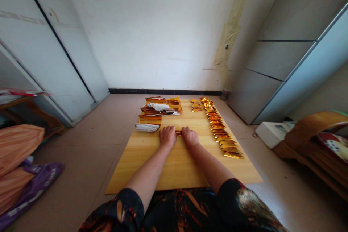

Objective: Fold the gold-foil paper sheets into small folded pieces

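Observation:
Both my hands rest on a wooden board [152, 174] lying on the floor. My left hand [167, 136] and my right hand [190, 136] sit side by side, fingers curled, pressing a small piece of gold foil paper [178, 133] between them. Only a narrow strip of the foil shows between the knuckles. A long row of folded gold foil pieces [221, 134] runs along the board's right side. Stacks of gold foil sheets [150, 118] with white backing lie just beyond my left hand.
White wall and black skirting stand behind the board. A grey cabinet [274, 79] is at the right, a white box [272, 133] and wooden chair [315, 134] beside it. Orange and purple bags [24, 166] lie at the left. Tiled floor surrounds the board.

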